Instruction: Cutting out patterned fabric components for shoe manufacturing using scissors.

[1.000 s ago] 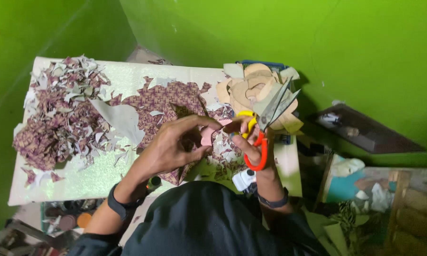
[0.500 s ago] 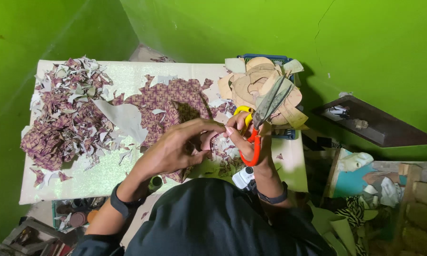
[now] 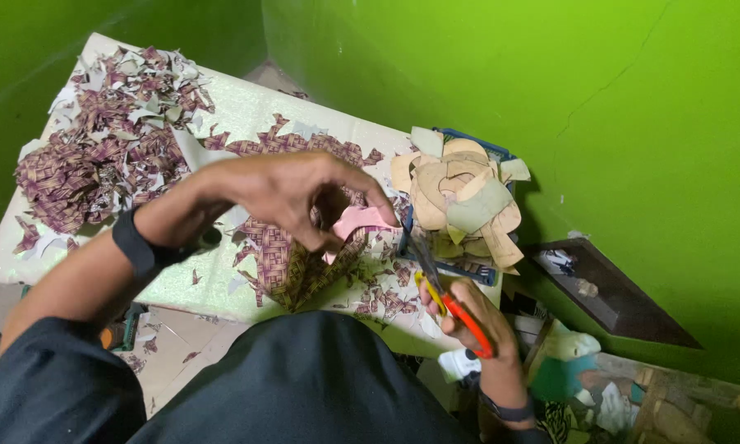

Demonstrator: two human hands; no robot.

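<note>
Pink template (image 3: pixel 360 220), purple woven-pattern scraps (image 3: pixel 99 156), orange-and-yellow scissors (image 3: pixel 452 304) (tan cutouts (image 3: pixel 460 193) beside), green wall (image 3: pixel 550 82).

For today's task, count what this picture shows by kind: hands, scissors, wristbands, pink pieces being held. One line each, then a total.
Hands: 2, left hand, right hand
Scissors: 1
Wristbands: 2
Pink piece: 1
Total: 6

Scrap heap (image 3: pixel 99 156) lies on the table (image 3: pixel 246 107) left of the stacked cutouts (image 3: pixel 464 193).

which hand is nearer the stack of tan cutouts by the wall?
Right. The right hand, gripping the scissors, sits just below the stack of tan cutouts. The left hand, pinching a pink piece, is off to the stack's left.
</note>
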